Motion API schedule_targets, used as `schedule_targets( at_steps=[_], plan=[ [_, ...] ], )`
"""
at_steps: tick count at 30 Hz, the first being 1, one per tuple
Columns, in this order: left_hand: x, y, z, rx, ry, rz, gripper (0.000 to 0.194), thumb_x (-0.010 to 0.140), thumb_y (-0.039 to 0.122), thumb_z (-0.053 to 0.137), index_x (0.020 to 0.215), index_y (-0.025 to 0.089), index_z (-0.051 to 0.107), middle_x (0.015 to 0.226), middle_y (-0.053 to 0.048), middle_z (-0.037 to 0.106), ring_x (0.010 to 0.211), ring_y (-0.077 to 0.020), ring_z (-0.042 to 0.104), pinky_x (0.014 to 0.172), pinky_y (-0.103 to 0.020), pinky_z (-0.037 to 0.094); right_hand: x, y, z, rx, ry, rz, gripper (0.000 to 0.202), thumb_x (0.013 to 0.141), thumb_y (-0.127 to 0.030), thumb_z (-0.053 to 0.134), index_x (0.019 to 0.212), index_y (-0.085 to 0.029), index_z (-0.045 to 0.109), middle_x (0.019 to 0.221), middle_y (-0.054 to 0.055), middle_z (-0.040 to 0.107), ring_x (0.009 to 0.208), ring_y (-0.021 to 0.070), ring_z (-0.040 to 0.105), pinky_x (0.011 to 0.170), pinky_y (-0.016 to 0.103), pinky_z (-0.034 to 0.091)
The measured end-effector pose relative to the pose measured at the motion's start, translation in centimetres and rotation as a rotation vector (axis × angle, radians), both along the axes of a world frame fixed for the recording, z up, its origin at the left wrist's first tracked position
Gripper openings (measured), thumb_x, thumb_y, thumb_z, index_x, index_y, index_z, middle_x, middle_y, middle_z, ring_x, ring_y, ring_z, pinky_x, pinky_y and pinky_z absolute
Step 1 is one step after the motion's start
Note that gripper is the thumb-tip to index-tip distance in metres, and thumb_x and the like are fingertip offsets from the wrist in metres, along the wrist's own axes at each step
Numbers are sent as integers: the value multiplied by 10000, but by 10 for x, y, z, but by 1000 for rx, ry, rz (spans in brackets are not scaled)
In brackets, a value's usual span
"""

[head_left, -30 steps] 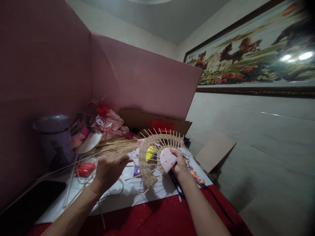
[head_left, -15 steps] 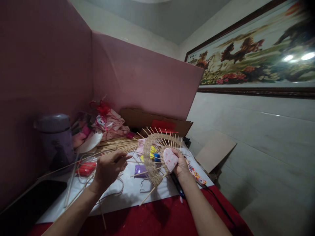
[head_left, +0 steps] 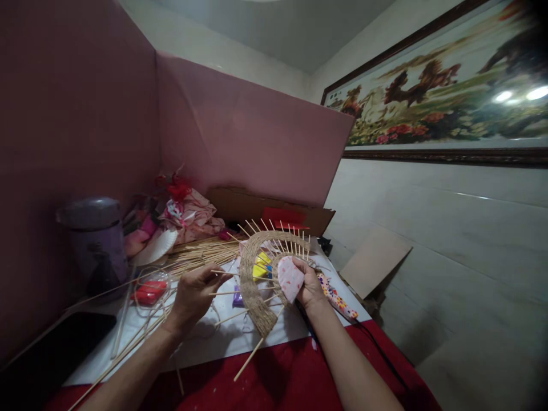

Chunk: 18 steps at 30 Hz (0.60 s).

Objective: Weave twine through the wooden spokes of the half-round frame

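A half-round woven fan (head_left: 253,285) of twine, with thin wooden sticks spreading out past its rim, is held up over the table. My right hand (head_left: 310,288) grips it at the centre, thumb on the pale cloth patch (head_left: 291,278) with small red marks. To the left, my left hand (head_left: 199,288) is closed, with thumb and forefinger pinched at the outer end of a thin stick (head_left: 225,273) of the fan. Whether twine is also between those fingertips is too small to tell. Yellow packet (head_left: 262,266) and purple packet (head_left: 238,297) show behind the fan.
A pile of loose sticks (head_left: 197,254) lies behind my left hand. Around it are a red bundle in clear wrap (head_left: 149,291), a purple lidded cup (head_left: 96,245) and a black phone (head_left: 64,348). A flower-patterned tool (head_left: 338,299) with a black cord lies right of the fan.
The fan has shifted a little left and towards me with my right hand. My left hand's fingers, apart from the fan before, now meet a stick's end.
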State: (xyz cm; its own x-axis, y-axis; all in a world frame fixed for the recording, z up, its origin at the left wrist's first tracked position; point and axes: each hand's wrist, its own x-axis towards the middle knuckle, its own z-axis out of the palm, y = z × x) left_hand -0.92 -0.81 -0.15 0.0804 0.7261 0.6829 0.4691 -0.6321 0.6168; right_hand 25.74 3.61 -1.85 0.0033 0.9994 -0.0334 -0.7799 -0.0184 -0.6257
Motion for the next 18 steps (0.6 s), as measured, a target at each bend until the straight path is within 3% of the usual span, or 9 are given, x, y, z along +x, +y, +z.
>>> schedule_targets(
  at_steps=[9,18],
  plan=[
    [3,0,-1,-68,-58,-28,220,751,367,615,678,164,657,539,10,578,495,-98,487,469,-202,365,0,-1,2,-70,15,16,36,688,-116,610,704,-139,633,629,35,699,622,185,668,680,324,544],
    [2,-2,5,3,-150,110,183,724,344,634,672,170,654,540,13,620,475,-111,544,455,-206,396,6,4,-2,-28,14,-50,24,675,-125,621,688,-145,624,627,24,693,618,179,664,689,325,543]
  ],
)
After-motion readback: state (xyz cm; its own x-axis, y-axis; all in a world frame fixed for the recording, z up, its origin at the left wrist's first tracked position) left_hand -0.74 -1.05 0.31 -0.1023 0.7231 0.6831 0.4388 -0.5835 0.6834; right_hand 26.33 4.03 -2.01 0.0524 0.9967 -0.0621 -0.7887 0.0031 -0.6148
